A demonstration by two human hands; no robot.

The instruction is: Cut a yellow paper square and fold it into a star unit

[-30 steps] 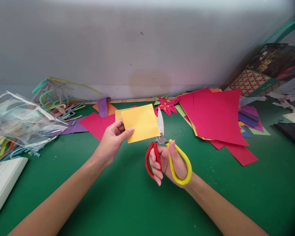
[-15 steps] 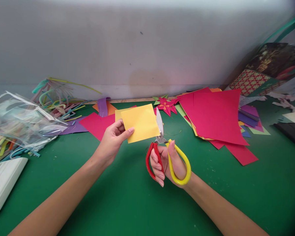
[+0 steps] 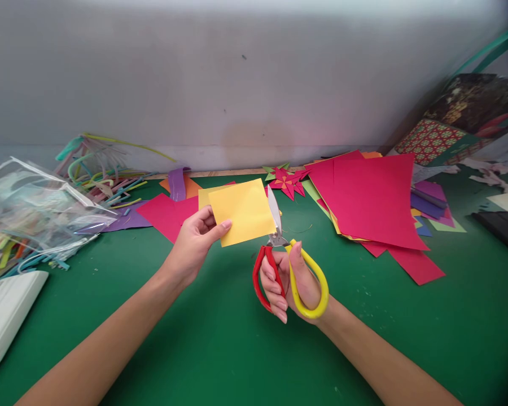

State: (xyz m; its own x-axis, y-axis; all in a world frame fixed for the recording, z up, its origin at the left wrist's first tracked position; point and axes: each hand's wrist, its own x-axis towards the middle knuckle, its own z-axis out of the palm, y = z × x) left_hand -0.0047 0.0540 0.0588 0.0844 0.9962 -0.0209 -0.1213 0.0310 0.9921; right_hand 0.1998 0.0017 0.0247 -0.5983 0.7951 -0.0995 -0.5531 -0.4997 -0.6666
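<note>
Between the thumb and fingers of my left hand (image 3: pixel 201 242) is a piece of yellow paper (image 3: pixel 243 211), held up above the table. My right hand (image 3: pixel 290 282) grips a pair of scissors (image 3: pixel 276 237) with one red and one yellow handle loop. The scissor blades point up and away from me, at the right edge of the yellow paper. One blade shows beside that edge; the paper hides much of the other. Beyond the blades lies a red paper flower (image 3: pixel 285 181) with pointed petals and an orange centre.
Large red sheets (image 3: pixel 372 197) lie stacked at the right, near a black object (image 3: pixel 502 231). At the left are a clear plastic bag (image 3: pixel 34 197), coloured pipe cleaners or strips (image 3: pixel 110 186) and a white object (image 3: pixel 11 316). A grey wall (image 3: pixel 195 73) borders the green table (image 3: pixel 220 338).
The scissor handles have drawn slightly closer together, the red loop shifting right with my right fingers. The blade beside the paper has tilted a little. My left hand and the paper barely moved.
</note>
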